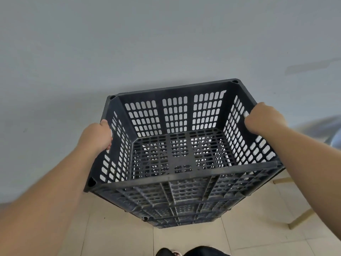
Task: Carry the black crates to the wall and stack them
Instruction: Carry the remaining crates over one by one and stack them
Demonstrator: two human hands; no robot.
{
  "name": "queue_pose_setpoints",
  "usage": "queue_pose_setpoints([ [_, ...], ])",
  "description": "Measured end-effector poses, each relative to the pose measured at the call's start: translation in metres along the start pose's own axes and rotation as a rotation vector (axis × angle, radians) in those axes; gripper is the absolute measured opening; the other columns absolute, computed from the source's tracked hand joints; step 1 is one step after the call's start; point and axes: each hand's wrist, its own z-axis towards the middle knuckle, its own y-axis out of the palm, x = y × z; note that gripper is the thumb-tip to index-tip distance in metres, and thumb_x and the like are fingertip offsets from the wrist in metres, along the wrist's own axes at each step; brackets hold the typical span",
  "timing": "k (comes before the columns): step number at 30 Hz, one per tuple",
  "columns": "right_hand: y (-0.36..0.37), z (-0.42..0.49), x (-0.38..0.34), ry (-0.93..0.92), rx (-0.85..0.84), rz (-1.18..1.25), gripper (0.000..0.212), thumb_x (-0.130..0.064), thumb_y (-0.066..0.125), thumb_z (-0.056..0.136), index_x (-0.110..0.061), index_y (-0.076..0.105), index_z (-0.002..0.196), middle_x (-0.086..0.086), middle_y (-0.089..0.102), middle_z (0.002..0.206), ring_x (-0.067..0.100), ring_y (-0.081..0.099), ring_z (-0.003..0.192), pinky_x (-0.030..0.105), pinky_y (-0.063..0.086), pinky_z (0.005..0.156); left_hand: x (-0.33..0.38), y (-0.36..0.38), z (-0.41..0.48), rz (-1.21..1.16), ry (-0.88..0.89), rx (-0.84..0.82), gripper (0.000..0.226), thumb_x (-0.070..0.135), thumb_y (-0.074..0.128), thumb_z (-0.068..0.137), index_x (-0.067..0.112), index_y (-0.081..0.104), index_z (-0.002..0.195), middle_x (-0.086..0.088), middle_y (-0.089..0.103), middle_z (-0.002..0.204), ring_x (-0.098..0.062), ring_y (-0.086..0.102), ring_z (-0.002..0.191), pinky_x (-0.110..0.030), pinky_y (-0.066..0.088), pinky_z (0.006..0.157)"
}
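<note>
The wall [110, 43] filled most of my view, pale and bare, and it stood right behind the load, so I judged the carrying leg as good as done. Tiled floor [203, 241] showed below.

The crate [175, 111] I was handling sat square in front of me, open side up and empty, its far side close to the wall. Under its near side I could see more black ribbed layers, which I took for a stack [184, 217] already standing on the floor by the wall. So at least one crate looked placed. Whether this one was fully seated on the stack or just above it, I could not tell.

My left hand [96, 137] gripped the left side wall, fingers curled into its handle slot. My right hand [263, 117] was clamped over the right rim in the same way.

What was left, as I judged it, was to settle the crate, let go, and fetch any others, though none showed in view.
</note>
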Motion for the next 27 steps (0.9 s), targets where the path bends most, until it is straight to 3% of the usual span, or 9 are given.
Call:
queue_pose_setpoints([
  [2,-0.004,-0.007,-0.002,0.016,-0.053,-0.023,0.049,-0.016,0.049,0.094,0.000,0.037,0.139,0.022,0.058,0.119,0.041,0.060,0.103,0.040,0.046,0.075,0.001,0.000,-0.003,0.157,0.086,0.036,0.052,0.040,0.025,0.106,0.001,0.049,0.132,-0.020,0.061,0.121,-0.040,0.059,0.102,-0.051,0.047,0.090],
  [4,-0.008,-0.018,-0.002,0.038,-0.091,-0.038,0.056,-0.019,0.049,0.095,-0.002,0.030,0.145,0.022,0.056,0.123,0.041,0.059,0.105,0.041,0.047,0.076,0.003,-0.001,-0.011,0.319,0.246,0.040,0.056,0.040,0.029,0.106,0.012,0.025,0.155,-0.021,0.041,0.148,-0.043,0.046,0.128,-0.056,0.040,0.102],
  [6,-0.010,-0.034,0.001,0.064,-0.078,-0.055,0.057,-0.022,0.049,0.094,-0.005,0.030,0.145,0.020,0.054,0.120,0.040,0.057,0.104,0.043,0.051,0.081,0.009,-0.002,-0.019,0.484,0.429,0.052,0.064,0.042,0.035,0.105,0.019,0.015,0.161,-0.018,0.025,0.160,-0.040,0.029,0.144,-0.056,0.030,0.113],
  [8,-0.009,-0.052,0.005,0.087,-0.066,-0.075,0.059,-0.026,0.048,0.095,-0.008,0.027,0.147,0.021,0.050,0.132,0.042,0.054,0.113,0.050,0.051,0.091,0.020,0.002,-0.021,0.545,0.552,0.024,0.064,0.045,0.038,0.103,0.022,0.021,0.160,-0.013,0.016,0.166,-0.034,0.014,0.151,-0.055,0.018,0.120],
  [10,-0.010,-0.071,0.011,0.104,-0.059,-0.084,0.061,-0.032,0.044,0.097,-0.010,0.024,0.151,0.021,0.042,0.144,0.044,0.049,0.124,0.055,0.048,0.097,0.040,0.009,-0.025,0.521,0.646,-0.055,0.060,0.048,0.039,0.102,0.024,0.031,0.156,-0.011,0.021,0.165,-0.032,0.017,0.151,-0.055,0.018,0.120],
  [13,-0.014,-0.100,0.021,0.151,-0.009,-0.040,0.060,-0.044,0.042,0.099,-0.011,0.028,0.148,0.020,0.041,0.146,0.044,0.045,0.129,0.056,0.045,0.100,0.076,0.021,-0.049,0.369,0.789,-0.225,0.054,0.049,0.041,0.103,0.023,0.044,0.150,-0.005,0.037,0.157,-0.027,0.036,0.143,-0.051,0.034,0.112],
  [15,-0.018,-0.121,0.031,0.207,0.019,0.016,0.065,-0.053,0.040,0.099,-0.012,0.029,0.149,0.020,0.040,0.148,0.044,0.042,0.132,0.056,0.042,0.100,0.099,0.030,-0.071,0.270,0.897,-0.270,0.053,0.049,0.043,0.102,0.022,0.048,0.147,-0.001,0.039,0.155,-0.023,0.039,0.141,-0.047,0.039,0.108],
  [20,-0.028,-0.174,0.074,0.327,0.110,0.135,0.071,-0.062,0.031,0.099,-0.018,0.024,0.154,0.016,0.036,0.155,0.042,0.037,0.139,0.056,0.037,0.106,0.150,0.058,-0.140,0.238,1.154,-0.360,0.055,0.051,0.045,0.101,0.021,0.047,0.148,-0.003,0.040,0.155,-0.023,0.036,0.144,-0.047,0.037,0.111],
  [27,-0.038,-0.260,0.188,0.516,0.174,0.161,0.071,-0.064,0.029,0.096,-0.024,0.022,0.154,0.011,0.031,0.159,0.041,0.033,0.141,0.058,0.033,0.109,0.191,0.110,-0.291,0.247,1.470,-0.523,0.054,0.049,0.049,0.099,0.019,0.050,0.143,-0.007,0.045,0.147,-0.029,0.043,0.135,-0.047,0.039,0.108],
])
